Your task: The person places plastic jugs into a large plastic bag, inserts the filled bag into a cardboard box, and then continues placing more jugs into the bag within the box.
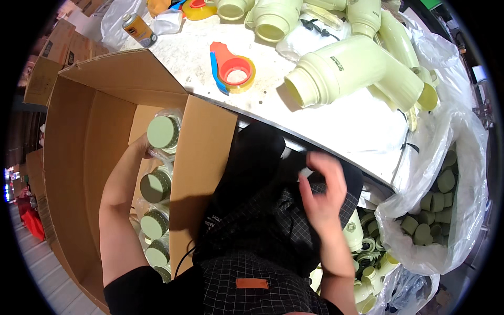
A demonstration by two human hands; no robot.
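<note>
My left arm reaches into a tall cardboard box (73,152). There my left hand (143,146) grips the side of a vacuum flask (162,132) in a clear plastic bag, its round sage-green lid facing up; my fingertips are hidden by the flask and its wrap. Several more bagged flasks with green lids (155,187) stand in a row along the box's right wall. My right hand (326,191) hovers above my lap, slightly blurred, thumb and fingers curved apart with nothing between them.
Pale green flask bodies (341,71) lie on the white table (194,58), beside an orange tape dispenser (234,71) and a spray can (139,30). At right, a clear plastic sack (391,220) holds green lids (422,233). More green parts (370,281) are piled below it.
</note>
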